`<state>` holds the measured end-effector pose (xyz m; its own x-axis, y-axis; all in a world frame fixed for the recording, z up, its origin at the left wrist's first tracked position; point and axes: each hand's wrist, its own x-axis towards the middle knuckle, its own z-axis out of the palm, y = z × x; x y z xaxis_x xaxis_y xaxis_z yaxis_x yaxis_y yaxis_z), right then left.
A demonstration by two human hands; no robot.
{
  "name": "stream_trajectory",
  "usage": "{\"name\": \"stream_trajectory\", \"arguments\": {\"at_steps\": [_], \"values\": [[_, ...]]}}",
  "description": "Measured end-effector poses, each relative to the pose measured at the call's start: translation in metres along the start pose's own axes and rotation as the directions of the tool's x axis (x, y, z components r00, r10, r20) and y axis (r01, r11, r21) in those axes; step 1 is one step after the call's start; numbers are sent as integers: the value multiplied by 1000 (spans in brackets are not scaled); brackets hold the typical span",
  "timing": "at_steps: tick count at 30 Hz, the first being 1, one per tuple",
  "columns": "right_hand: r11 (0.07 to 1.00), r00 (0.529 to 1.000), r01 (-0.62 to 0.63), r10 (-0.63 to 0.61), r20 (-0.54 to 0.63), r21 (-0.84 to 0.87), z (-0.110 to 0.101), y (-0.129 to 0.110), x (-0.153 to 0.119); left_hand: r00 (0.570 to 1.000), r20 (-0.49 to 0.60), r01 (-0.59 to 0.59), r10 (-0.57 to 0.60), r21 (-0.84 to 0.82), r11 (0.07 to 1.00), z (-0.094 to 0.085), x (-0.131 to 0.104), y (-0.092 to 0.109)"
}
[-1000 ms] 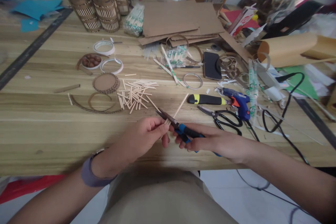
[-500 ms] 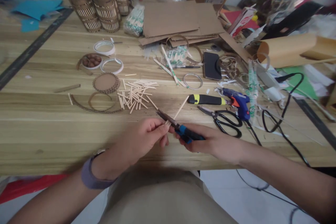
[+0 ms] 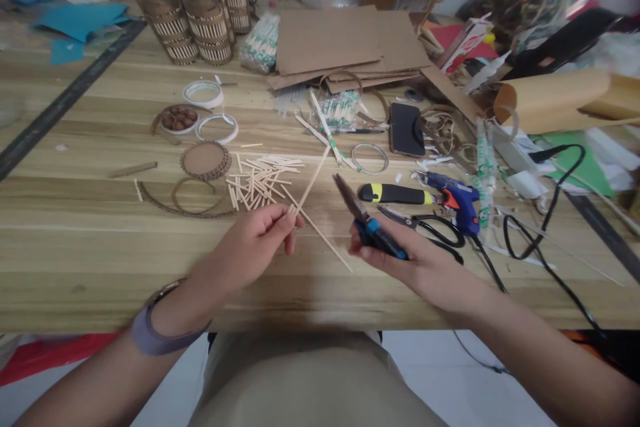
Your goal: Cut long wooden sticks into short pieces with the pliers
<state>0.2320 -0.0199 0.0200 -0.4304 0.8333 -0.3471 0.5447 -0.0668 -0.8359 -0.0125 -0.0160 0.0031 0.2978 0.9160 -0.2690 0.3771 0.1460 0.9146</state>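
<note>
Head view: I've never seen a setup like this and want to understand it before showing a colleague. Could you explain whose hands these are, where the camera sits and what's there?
There is no machine here, only a person's two bare hands. The one camera is worn on that person's head and looks forward and down, so the arms reach in from the bottom of the picture.

The left hand pinches at least one thin stick. The right hand grips a plier-like tool.

On the wooden table, a pile of sticks lies beyond the left hand. Scissors and a glue gun lie near the right hand. Farther back are a phone and flat cardboard.
</note>
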Motion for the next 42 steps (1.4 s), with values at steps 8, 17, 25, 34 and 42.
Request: {"name": "stream_trajectory", "arguments": {"at_steps": [8,17,25,34,42], "values": [[797,831,260,-472,-295,-545,19,-3,25,993,77,-117,90,500,858,17,6,1],[706,823,-2,-401,-403,-708,44,8,46,978,-30,-84,207,850,521,32,4,-1],[647,868,-156,-271,-417,-746,47,-1,47,960,-17,-89,279,928,362,34,5,4],[603,864,-173,-286,-413,-779,52,-5,52,974,-6,-75,226,936,345,42,8,3],[909,933,190,-285,-220,-372,6,1,41,962,245,-160,122,143,977,1,9,3]]}}
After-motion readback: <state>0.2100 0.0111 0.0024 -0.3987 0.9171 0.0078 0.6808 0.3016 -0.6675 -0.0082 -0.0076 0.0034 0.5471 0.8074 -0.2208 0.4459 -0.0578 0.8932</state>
